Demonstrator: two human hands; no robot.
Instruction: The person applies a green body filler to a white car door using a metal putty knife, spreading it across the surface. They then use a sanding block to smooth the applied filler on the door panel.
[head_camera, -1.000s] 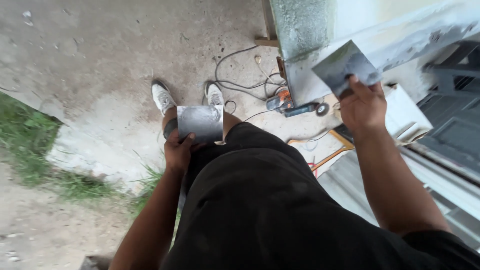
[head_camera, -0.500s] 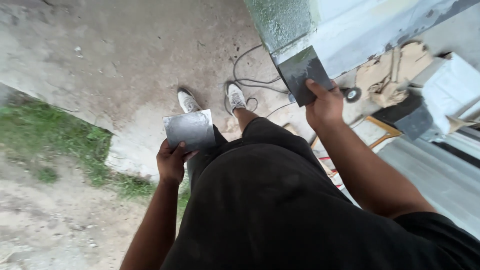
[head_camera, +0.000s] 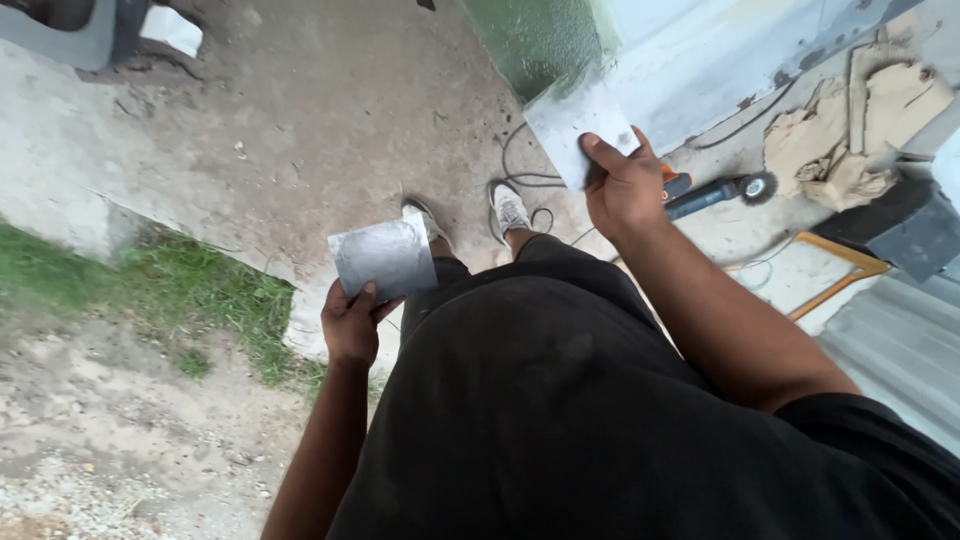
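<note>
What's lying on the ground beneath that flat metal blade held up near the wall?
Below the grey flat metal blade gripped by the right hand, black cables loop across the bare concrete ground, beside a blue-handled power tool with a wire wheel. The hand covers the tool's rear end.

Soft, flat daylight here, looks overcast, no hard shadows on the concrete (head_camera: 300, 130). The pale wall (head_camera: 700, 60) up top is the brightest bit, nearly washed out, and the metal sheet (head_camera: 385, 258) left of the shirt (head_camera: 560, 400) picks up a dull sheen. The shirt itself is a dark blob with barely any detail. Slight motion blur overall, and things stretch and lean toward the corners, wide-lens style.
</note>
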